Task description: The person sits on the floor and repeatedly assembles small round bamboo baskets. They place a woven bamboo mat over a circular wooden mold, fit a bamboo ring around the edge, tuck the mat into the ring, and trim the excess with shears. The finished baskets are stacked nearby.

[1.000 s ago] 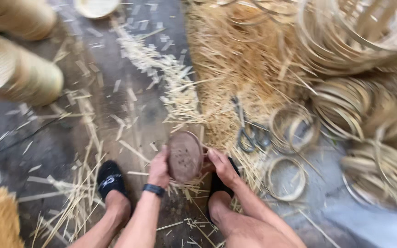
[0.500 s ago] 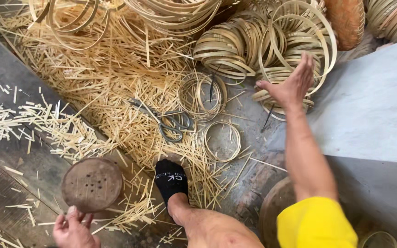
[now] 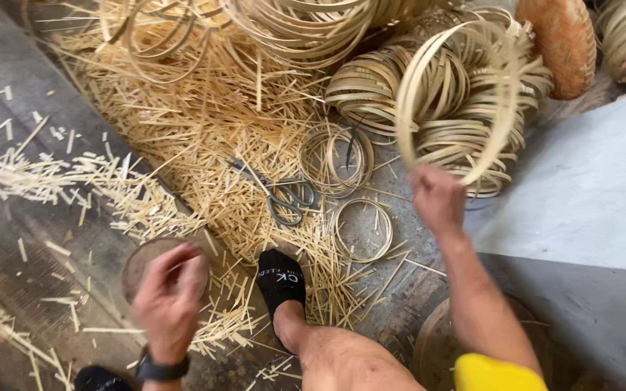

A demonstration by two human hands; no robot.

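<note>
My right hand is raised at the right and grips a large bamboo hoop by its lower rim, lifted above a pile of similar hoops. Low at the left, my left hand rests on a round brown wooden disc lying on the floor, fingers curled over it. A dark watch band sits on that wrist. My foot in a black sock stands between the two hands among the bamboo offcuts.
Scissors lie on a heap of bamboo splinters. Two small hoops lie flat near them. A woven brown basket stands at the top right, a grey slab at the right.
My right hand, open and reaching toward the hoop pile before, now holds a large hoop lifted off it. My left hand has moved over the disc.
</note>
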